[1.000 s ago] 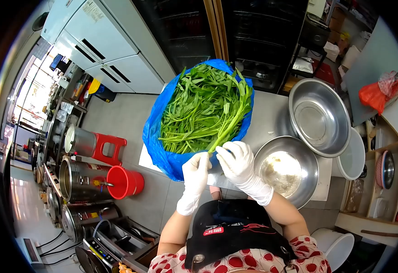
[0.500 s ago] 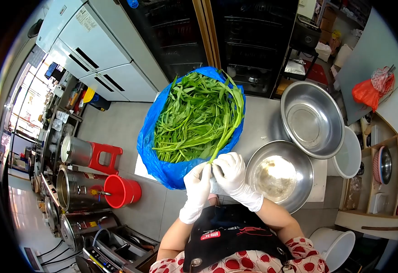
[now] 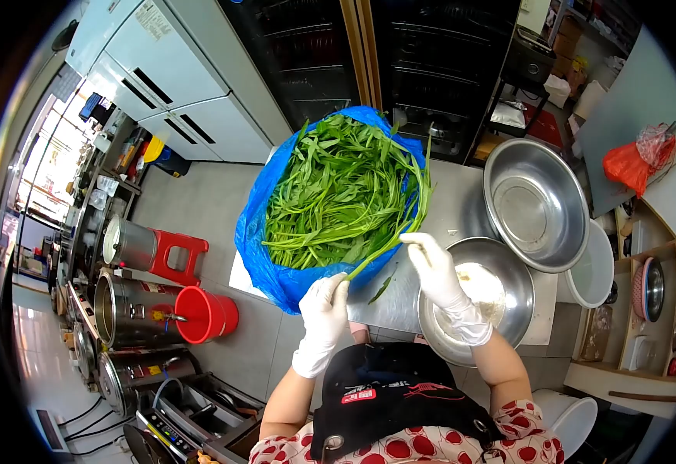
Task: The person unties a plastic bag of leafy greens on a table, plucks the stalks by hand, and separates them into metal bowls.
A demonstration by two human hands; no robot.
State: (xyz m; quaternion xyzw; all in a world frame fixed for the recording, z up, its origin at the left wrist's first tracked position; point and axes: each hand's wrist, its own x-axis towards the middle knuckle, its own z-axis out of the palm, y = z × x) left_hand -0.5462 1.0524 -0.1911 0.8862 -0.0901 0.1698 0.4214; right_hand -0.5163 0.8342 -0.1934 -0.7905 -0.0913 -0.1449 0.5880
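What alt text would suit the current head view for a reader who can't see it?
A gloved left hand pinches a long green stem by a blue bag heaped with leafy greens, the right hand close to the stem; two metal basins stand at right.

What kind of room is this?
It looks like a working kitchen, maybe a restaurant's: there's a big fridge, a row of large metal pots, and a blue bag full of leafy greens.

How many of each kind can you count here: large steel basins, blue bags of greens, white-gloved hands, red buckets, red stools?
Large steel basins: 2
Blue bag: 1
White-gloved hands: 2
Red bucket: 1
Red stool: 1
Total: 7
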